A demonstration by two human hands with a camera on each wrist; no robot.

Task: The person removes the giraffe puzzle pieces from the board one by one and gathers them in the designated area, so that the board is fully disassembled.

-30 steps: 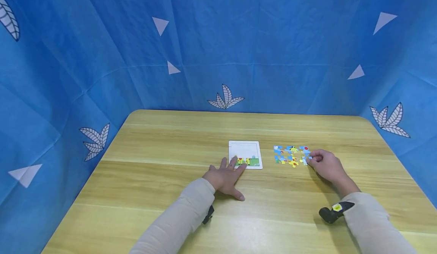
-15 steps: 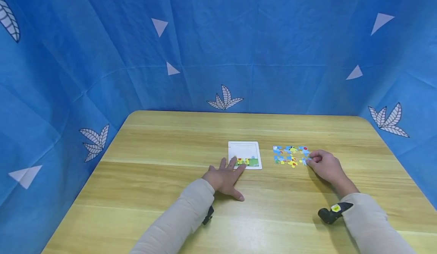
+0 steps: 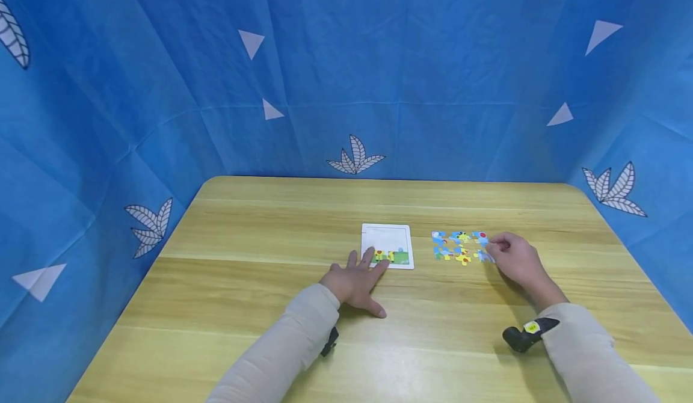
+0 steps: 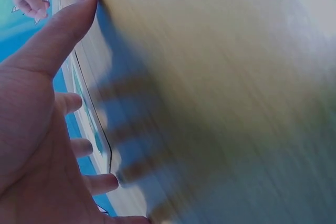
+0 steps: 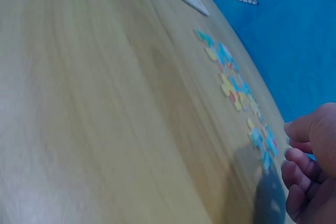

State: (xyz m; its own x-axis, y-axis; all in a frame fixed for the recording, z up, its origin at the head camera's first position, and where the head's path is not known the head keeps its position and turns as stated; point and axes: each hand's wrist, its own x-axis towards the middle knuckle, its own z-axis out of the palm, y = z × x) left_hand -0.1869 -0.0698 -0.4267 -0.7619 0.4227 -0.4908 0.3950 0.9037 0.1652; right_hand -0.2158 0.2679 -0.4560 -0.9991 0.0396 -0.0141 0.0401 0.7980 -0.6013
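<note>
My left hand (image 3: pixel 354 283) is spread wide, its fingertips on the near edge of a white square puzzle tray (image 3: pixel 387 236). Assembled puzzle strips, green with yellow and red, fill the tray's near side, partly behind the fingers. To the tray's right lie several loose jigsaw pieces (image 3: pixel 464 251) in blue, yellow and red. My right hand (image 3: pixel 520 261) hovers at their right end, beside a blue piece (image 3: pixel 485 257). Loosely bent fingers and thumb show in the right wrist view, with nothing visible between them. Contact with the pieces cannot be made out.
The wooden table (image 3: pixel 271 222) carries the tray and pieces toward its far side. A blue patterned curtain (image 3: pixel 325 78) hangs behind and beside it. Black wrist devices (image 3: pixel 522 338) sit at both sleeves.
My right hand has risen slightly from the rightmost lower piece, which now shows more and lies at a different angle. The left hand stays on the tray.
</note>
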